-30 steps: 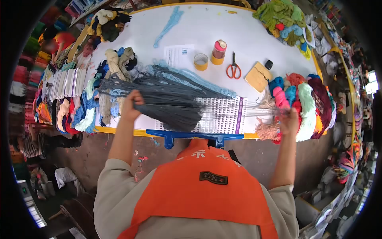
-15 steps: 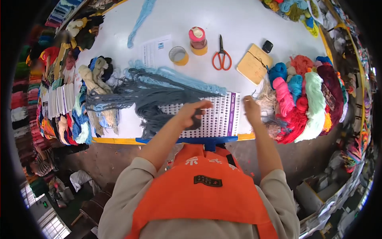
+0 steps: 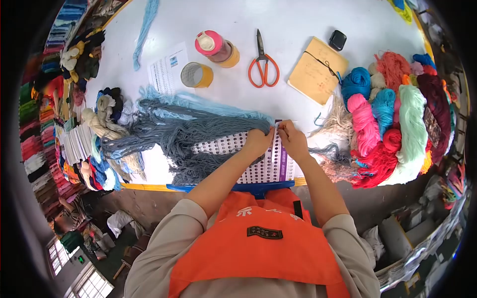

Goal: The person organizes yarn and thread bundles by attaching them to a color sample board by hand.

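Observation:
A white card (image 3: 251, 172) with rows of dark holes and a purple strip lies at the table's front edge. Slate-blue yarn (image 3: 189, 131) spreads over its left part, with strands running to its upper right. Light blue yarn (image 3: 218, 103) lies just behind. My left hand (image 3: 258, 142) rests over the card, its fingers closed on the ends of the slate-blue yarn. Beside it, my right hand (image 3: 294, 140) pinches at the card's upper right corner; what lies between those fingertips is too small to make out.
Beyond the card are an open cup (image 3: 197, 75), a pink-lidded bottle (image 3: 217, 48), red-handled scissors (image 3: 263, 64), a notebook (image 3: 318, 69) and a small black case (image 3: 337, 40). Coloured skeins (image 3: 365, 126) pile up at right. A printed sheet (image 3: 168, 69) and more yarn (image 3: 102, 121) lie left.
Both hands have come together at the card's upper right corner; the right moved left, the left moved right. The left has closed on the slate-blue yarn. The view has shifted.

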### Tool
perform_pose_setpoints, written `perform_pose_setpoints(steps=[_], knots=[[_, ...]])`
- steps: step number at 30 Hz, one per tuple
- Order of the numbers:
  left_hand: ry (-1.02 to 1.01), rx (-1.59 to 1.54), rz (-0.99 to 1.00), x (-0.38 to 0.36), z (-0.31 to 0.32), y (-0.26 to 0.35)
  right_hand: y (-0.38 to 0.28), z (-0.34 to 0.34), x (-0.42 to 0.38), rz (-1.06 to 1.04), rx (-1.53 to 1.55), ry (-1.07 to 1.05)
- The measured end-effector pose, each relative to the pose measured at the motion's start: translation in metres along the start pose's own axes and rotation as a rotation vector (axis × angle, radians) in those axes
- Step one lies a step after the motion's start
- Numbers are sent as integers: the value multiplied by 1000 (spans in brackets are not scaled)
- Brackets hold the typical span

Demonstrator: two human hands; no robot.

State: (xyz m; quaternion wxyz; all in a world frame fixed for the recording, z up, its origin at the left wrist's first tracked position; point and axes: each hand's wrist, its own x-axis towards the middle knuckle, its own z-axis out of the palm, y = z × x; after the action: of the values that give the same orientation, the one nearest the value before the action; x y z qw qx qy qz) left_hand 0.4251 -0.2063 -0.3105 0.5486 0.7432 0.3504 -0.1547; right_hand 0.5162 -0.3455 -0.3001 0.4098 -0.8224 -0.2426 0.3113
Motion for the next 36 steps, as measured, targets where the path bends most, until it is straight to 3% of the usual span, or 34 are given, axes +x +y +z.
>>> perform_pose_setpoints(steps=[4,7,9,10,13,14,16,19,23,25,26,28,29,30,31,33,34,36], knots=[[-61,-360,-225,1,-3,10,4,-2,2,-16,79,-24],[-52,-408,-124,0,-8,18,2,-8,4,92,155,-121],[-83,-99,-49,1,-13,23,3,-9,5,107,190,-135],[-82,-97,-51,1,-18,24,4,-10,6,121,224,-148],[114,-87,111,2,-44,11,8,-12,10,181,387,-198],[115,-85,112,3,-47,1,9,-13,10,180,390,-197],[-2,-180,-100,-3,-56,7,9,-12,11,175,332,-222],[33,-346,-29,-3,-46,4,8,-10,10,165,382,-192],[101,-232,30,-4,-38,3,3,-13,10,178,369,-198],[-43,-568,-179,-16,-42,20,1,-12,11,177,374,-191],[-42,-567,-180,-22,-42,28,0,-15,11,177,375,-192],[-317,-1043,-266,-31,-39,43,-10,-26,14,241,302,-303],[-360,-901,-196,-32,-34,48,-9,-24,13,240,303,-302],[-360,-901,-196,-31,-26,48,-7,-21,12,257,472,-297],[-292,-703,-164,-27,-15,43,-3,-19,11,273,639,-290],[-199,-341,-64,-18,-4,28,7,-17,12,246,649,-298],[-198,-345,-62,-13,-1,16,10,-17,12,222,667,-305],[39,145,587,-8,-4,1,14,-18,12,203,553,-316]])
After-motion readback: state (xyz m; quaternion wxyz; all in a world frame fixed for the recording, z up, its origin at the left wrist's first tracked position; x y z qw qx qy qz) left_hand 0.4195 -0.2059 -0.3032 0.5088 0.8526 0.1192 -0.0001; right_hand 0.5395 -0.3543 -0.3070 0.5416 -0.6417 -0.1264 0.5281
